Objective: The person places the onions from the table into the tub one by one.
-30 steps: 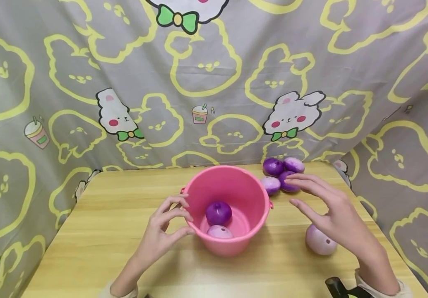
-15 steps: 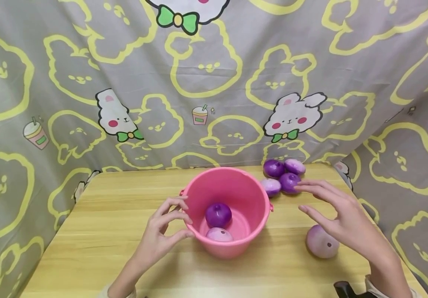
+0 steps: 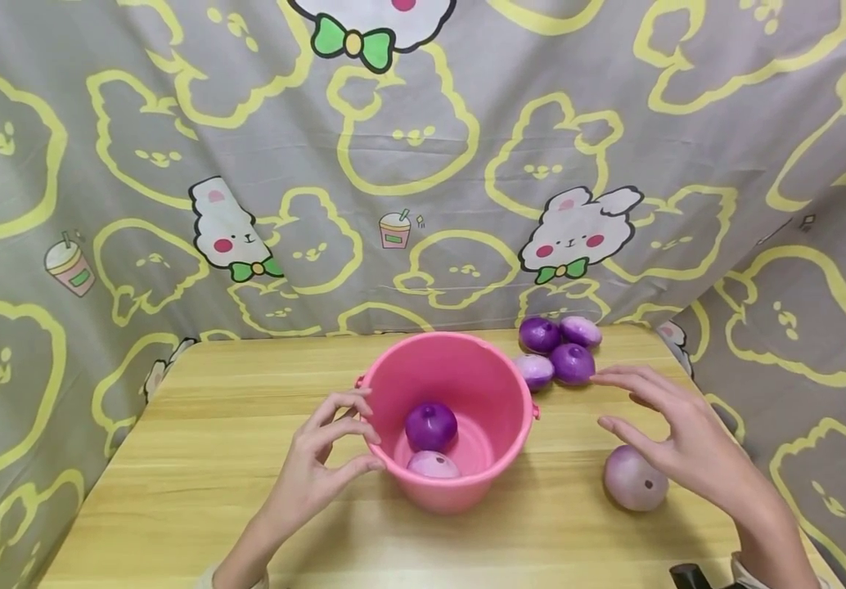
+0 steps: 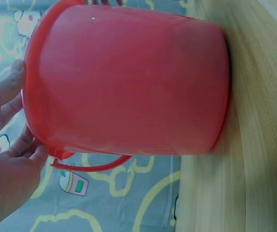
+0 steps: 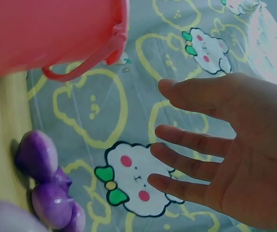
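A pink bucket (image 3: 460, 483) stands upright on the table, with a dark purple onion (image 3: 431, 425) and a paler onion (image 3: 434, 465) inside it. At the bucket's left rim, my left hand (image 3: 323, 450) touches the edge with relaxed, bent fingertips and thumb, as the left wrist view also shows. My right hand (image 3: 688, 433) hovers right of the bucket, fingers spread and holding nothing. Below and left of it, a pale onion (image 3: 635, 478) lies on the table. Behind the bucket's right side sit several purple-and-white onions (image 3: 573, 364), close to the right fingertips in the head view.
The wooden table (image 3: 246, 409) reaches back to a patterned grey curtain (image 3: 438, 164), which also hangs along both sides. A small black object (image 3: 688, 576) is partly visible at the bottom right. The bucket's handle (image 5: 80, 70) hangs down its side.
My right hand has moved slightly right and down, away from the group of onions. My left hand stays at the bucket's rim, and the bucket and onions keep their places.
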